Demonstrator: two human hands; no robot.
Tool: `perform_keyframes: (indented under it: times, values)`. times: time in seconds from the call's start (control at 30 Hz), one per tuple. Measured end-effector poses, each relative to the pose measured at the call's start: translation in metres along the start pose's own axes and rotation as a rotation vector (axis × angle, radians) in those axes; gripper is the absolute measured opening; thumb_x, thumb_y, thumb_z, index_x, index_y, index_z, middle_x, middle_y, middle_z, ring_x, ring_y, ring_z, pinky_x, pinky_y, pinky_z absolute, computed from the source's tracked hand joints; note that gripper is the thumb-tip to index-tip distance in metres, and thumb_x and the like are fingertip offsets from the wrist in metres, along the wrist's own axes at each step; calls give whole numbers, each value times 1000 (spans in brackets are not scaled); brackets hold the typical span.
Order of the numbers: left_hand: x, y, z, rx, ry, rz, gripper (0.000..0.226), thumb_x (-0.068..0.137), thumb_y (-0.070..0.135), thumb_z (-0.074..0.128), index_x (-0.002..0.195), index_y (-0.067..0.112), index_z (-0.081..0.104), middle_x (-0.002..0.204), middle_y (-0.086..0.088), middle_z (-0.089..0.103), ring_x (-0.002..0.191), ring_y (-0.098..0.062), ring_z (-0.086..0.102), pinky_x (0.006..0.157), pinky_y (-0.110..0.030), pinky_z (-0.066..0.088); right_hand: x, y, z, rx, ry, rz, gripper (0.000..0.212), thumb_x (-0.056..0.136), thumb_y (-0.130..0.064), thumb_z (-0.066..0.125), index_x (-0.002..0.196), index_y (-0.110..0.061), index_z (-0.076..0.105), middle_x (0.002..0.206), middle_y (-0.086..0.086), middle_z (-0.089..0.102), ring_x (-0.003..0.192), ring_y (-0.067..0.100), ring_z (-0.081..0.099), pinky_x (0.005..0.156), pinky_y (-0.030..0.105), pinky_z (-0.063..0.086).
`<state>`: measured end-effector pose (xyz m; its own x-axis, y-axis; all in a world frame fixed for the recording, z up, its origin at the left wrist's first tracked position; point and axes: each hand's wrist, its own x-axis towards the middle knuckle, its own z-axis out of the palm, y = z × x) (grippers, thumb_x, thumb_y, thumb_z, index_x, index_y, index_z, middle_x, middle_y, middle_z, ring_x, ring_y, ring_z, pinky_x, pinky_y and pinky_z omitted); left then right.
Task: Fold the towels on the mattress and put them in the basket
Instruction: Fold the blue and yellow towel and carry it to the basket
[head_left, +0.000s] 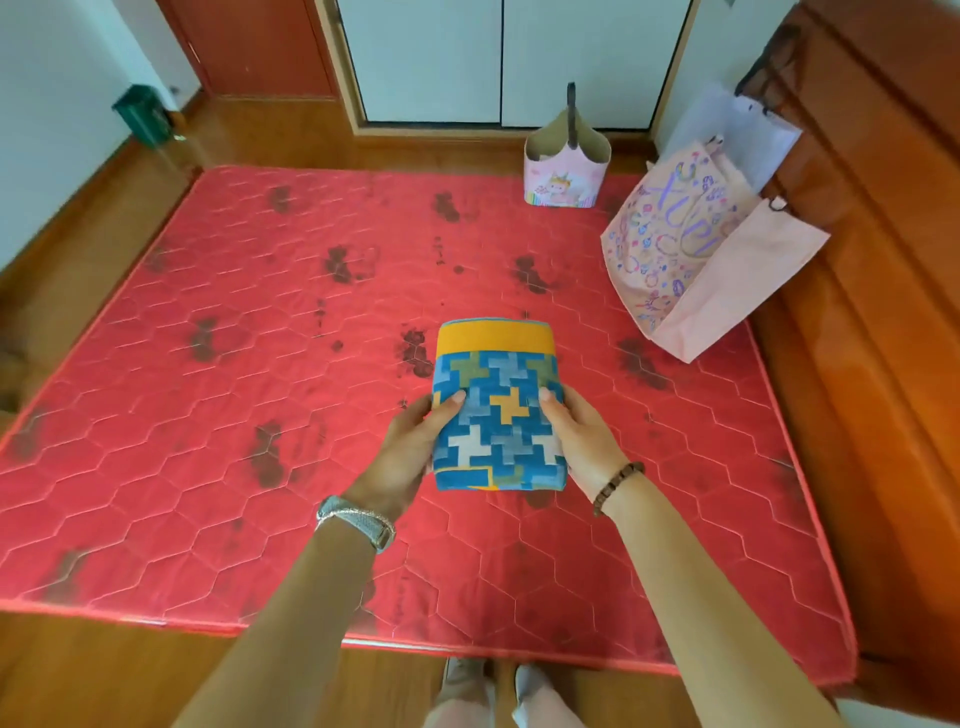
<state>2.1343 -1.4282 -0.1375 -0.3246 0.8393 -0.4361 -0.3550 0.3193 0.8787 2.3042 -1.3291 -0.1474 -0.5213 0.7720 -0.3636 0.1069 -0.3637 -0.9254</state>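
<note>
A folded towel (497, 410), blue with a zigzag pattern and an orange band at its far end, is held over the middle of the red quilted mattress (234, 415). My left hand (410, 447) grips its left side and my right hand (576, 436) grips its right side, thumbs on top. The pink basket (566, 171) with a unicorn picture and a dark handle stands upright at the far edge of the mattress, well beyond the towel and slightly to the right.
A pink printed tote bag (685, 249) leans at the mattress's right side against a wooden bed frame (872, 312). A white bag (727, 130) sits behind it. A green bin (140, 111) stands on the wooden floor at far left. My feet (493, 680) are at the near edge.
</note>
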Motion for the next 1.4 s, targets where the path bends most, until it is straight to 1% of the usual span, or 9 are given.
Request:
perform_keyframes:
  times: [0.1, 0.23, 0.4, 0.5, 0.63, 0.8, 0.97, 1.17, 1.4]
  values:
    - [-29, 11, -5, -72, 65, 6, 33, 100, 29, 55, 125, 9, 63, 118, -11, 73, 107, -27, 71, 88, -38, 60, -9, -18, 15, -63, -84, -8, 32, 96, -39, 54, 123, -21, 58, 120, 4, 69, 110, 22, 67, 98, 52, 50]
    - [-61, 19, -19, -152, 162, 6, 35, 100, 31, 53, 124, 8, 64, 118, -13, 73, 107, -29, 70, 87, -39, 60, -13, -33, 36, -172, -210, -53, 52, 83, -59, 60, 123, -25, 59, 120, 2, 69, 111, 22, 66, 97, 52, 50]
    - [-99, 17, -35, -243, 318, 45, 39, 97, 33, 58, 124, 6, 64, 117, -16, 72, 104, -31, 71, 84, -42, 60, -21, -44, 64, -216, -382, -68, 17, 99, -34, 51, 114, -32, 57, 123, 2, 67, 112, 19, 65, 98, 50, 50]
    - [-123, 16, -39, -314, 425, 61, 35, 98, 29, 56, 121, 4, 63, 113, -18, 73, 92, -28, 74, 76, -41, 62, -28, -44, 81, -262, -449, -85, 21, 96, -40, 54, 116, -34, 58, 122, 1, 67, 111, 20, 65, 98, 52, 50]
    - [-150, 10, -46, -382, 507, 80, 37, 99, 27, 54, 125, 1, 61, 111, -18, 73, 87, -26, 75, 69, -39, 63, -36, -40, 103, -283, -533, -70, 46, 73, -65, 59, 111, -39, 59, 121, -2, 67, 111, 19, 65, 97, 52, 51]
    - [-180, 1, -62, -396, 573, 85, 36, 99, 30, 55, 122, 3, 61, 106, -16, 75, 85, -26, 75, 68, -38, 63, -47, -33, 127, -292, -614, -45, 34, 81, -56, 61, 110, -40, 59, 120, -3, 68, 111, 18, 65, 98, 50, 50]
    - [-210, -14, -87, -422, 620, 64, 44, 97, 34, 58, 129, 3, 58, 118, -20, 71, 109, -38, 68, 89, -50, 58, -63, -20, 154, -262, -661, 8, 16, 98, -26, 54, 113, -26, 58, 117, 4, 67, 109, 22, 65, 97, 49, 51]
    - [-267, -41, -134, -444, 662, 76, 42, 98, 33, 57, 128, 4, 55, 121, -17, 70, 112, -36, 67, 98, -53, 53, -93, 3, 214, -302, -755, 79, 31, 97, -24, 56, 126, -16, 56, 122, 6, 67, 113, 23, 64, 100, 51, 49]
    - [-351, -67, -202, -475, 750, 107, 42, 99, 37, 54, 131, 9, 54, 120, -10, 72, 110, -29, 70, 98, -49, 54, -148, 34, 314, -336, -868, 114, 26, 97, -22, 55, 123, -18, 57, 121, 4, 67, 112, 20, 64, 99, 45, 50]
